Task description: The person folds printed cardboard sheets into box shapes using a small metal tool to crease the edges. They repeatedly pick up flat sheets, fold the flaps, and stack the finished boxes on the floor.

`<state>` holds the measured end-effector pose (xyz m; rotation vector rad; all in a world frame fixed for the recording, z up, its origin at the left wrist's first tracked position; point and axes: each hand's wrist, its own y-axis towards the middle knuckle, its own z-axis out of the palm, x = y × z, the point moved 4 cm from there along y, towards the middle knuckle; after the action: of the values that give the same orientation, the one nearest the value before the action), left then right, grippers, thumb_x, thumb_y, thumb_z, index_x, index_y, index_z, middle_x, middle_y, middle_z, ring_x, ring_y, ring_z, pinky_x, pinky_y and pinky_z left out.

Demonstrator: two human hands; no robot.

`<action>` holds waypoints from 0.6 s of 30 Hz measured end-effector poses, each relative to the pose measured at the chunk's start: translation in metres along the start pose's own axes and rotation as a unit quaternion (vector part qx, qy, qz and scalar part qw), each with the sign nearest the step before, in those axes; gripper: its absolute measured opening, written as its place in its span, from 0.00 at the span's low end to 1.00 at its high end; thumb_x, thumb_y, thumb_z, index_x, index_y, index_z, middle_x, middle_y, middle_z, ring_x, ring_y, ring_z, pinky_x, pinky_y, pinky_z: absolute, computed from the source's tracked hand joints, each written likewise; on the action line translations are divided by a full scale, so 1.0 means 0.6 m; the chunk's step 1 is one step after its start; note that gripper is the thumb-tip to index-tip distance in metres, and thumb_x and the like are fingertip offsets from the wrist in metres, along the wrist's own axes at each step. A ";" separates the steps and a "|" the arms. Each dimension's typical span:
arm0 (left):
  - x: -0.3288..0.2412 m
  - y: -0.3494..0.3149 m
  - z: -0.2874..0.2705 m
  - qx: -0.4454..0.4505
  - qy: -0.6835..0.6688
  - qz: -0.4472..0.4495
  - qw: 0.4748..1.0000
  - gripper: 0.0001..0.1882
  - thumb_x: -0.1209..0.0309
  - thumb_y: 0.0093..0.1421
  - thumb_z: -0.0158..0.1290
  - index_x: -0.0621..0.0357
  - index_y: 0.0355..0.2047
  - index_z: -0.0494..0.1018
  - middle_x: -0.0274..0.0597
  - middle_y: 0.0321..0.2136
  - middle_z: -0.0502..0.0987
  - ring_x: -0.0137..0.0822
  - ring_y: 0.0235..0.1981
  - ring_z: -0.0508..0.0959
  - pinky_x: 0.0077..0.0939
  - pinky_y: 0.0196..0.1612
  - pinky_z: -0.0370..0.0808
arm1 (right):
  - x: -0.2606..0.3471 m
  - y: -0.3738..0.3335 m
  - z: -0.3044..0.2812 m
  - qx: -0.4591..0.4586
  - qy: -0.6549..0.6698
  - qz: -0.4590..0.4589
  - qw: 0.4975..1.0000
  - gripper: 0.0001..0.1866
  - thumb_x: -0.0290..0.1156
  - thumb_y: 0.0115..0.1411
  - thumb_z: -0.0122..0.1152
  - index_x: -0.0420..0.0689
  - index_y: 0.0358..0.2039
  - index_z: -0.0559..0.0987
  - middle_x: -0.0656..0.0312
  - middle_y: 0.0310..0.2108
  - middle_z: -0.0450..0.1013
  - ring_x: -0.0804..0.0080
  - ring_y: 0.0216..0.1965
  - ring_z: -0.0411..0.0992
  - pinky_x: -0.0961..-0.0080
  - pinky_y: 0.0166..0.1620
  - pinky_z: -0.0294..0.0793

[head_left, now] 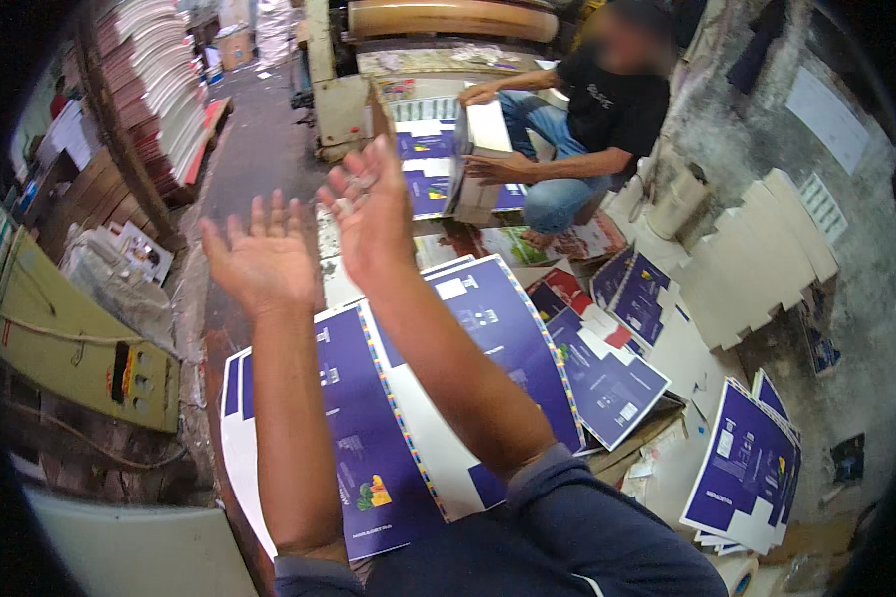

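Both of my hands are raised over the printed sheets, palms up. My left hand (261, 257) has its fingers spread and holds nothing. Beside it, a little higher and to the right, my right hand (368, 214) is also empty, fingers apart and slightly curled. Beneath my forearms lie large purple and white printed sheets (478, 328) with coloured strips along their edges. My arms cover part of them, and neither hand touches them.
A co-worker (607, 109) sits across from me, holding a grey-white stack of boards (478, 149). More purple sheets (742, 463) lie at the right, near cut white card (767, 259). A green machine panel (80, 328) stands left; tall stacked sheets (159, 90) rise behind it.
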<state>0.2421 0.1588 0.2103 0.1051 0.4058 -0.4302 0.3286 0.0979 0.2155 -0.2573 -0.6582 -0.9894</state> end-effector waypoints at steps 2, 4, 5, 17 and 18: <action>0.027 0.008 -0.033 -0.017 0.026 -0.017 0.999 0.56 0.41 0.61 0.50 0.54 0.71 0.26 0.49 0.71 0.38 0.52 0.67 0.56 0.40 0.65 0.59 | -0.050 -0.001 -0.022 -0.041 0.038 0.082 0.995 0.36 0.51 0.61 0.60 0.41 0.61 0.64 0.54 0.56 0.64 0.69 0.49 0.66 0.68 0.49 0.70; 0.079 0.043 -0.092 -0.028 0.042 -0.071 0.996 0.51 0.42 0.63 0.46 0.56 0.70 0.31 0.54 0.69 0.47 0.52 0.64 0.62 0.45 0.62 0.64 | -0.050 0.010 -0.021 -0.050 -0.041 0.039 0.997 0.29 0.48 0.61 0.60 0.41 0.55 0.69 0.56 0.49 0.68 0.70 0.44 0.69 0.69 0.45 0.72; 0.103 0.065 -0.136 -0.015 0.035 -0.086 0.996 0.48 0.42 0.64 0.45 0.56 0.70 0.36 0.55 0.68 0.51 0.51 0.62 0.64 0.45 0.61 0.65 | -0.059 0.007 -0.024 -0.057 -0.077 0.028 0.995 0.27 0.47 0.61 0.61 0.41 0.53 0.72 0.57 0.46 0.70 0.71 0.42 0.70 0.70 0.43 0.72; 0.112 0.040 -0.247 -0.158 0.078 -0.227 0.958 0.10 0.70 0.61 0.55 0.50 0.24 0.67 0.26 0.11 0.60 0.27 0.11 0.58 0.25 0.18 0.61 | -0.080 -0.239 -0.068 0.467 -0.417 -0.340 0.702 0.06 0.31 0.62 0.58 0.42 0.32 0.77 0.52 0.26 0.70 0.53 0.29 0.69 0.61 0.36 0.70; 0.118 0.032 -0.250 -0.139 0.092 -0.226 0.960 0.11 0.65 0.63 0.53 0.47 0.23 0.66 0.25 0.11 0.60 0.25 0.11 0.58 0.23 0.17 0.61 | -0.070 -0.201 -0.057 0.398 -0.446 -0.288 0.748 0.07 0.32 0.63 0.57 0.42 0.32 0.77 0.52 0.26 0.70 0.54 0.30 0.70 0.63 0.37 0.70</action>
<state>0.2548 0.1768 0.0447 -0.2276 0.6744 -0.8126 0.2253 0.0453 0.1520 0.2984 -2.0772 -1.0344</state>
